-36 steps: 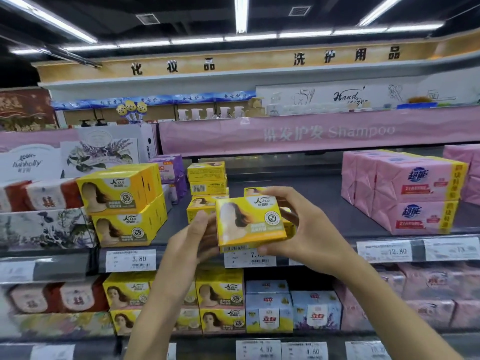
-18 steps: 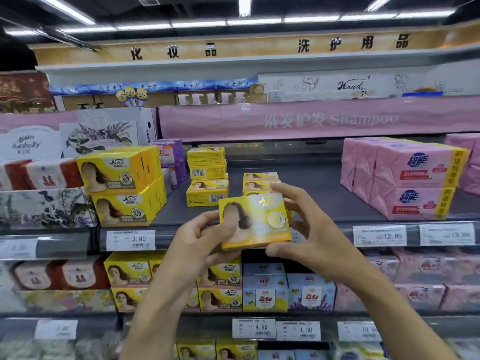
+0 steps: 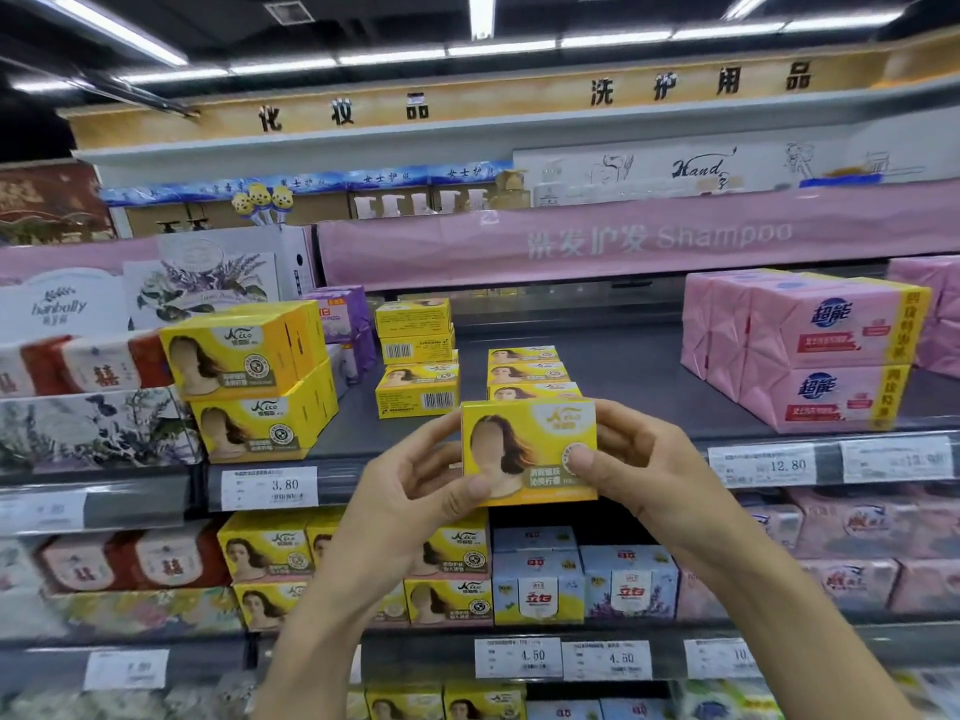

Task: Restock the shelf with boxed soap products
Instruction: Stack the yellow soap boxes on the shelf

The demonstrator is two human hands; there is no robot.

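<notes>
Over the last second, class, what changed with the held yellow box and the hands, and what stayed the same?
The yellow soap box straightened from a slight tilt; the right hand slid its thumb onto the front. The left hand still grips it too; shelved boxes unmoved.

Bare stretch of grey shelf between low yellow boxes and stacked pink packs, pink banner overhead.

Strip lights are mounted on dark ceiling above pink Shampoo banner; yellow signboard is fixed between them.
</notes>
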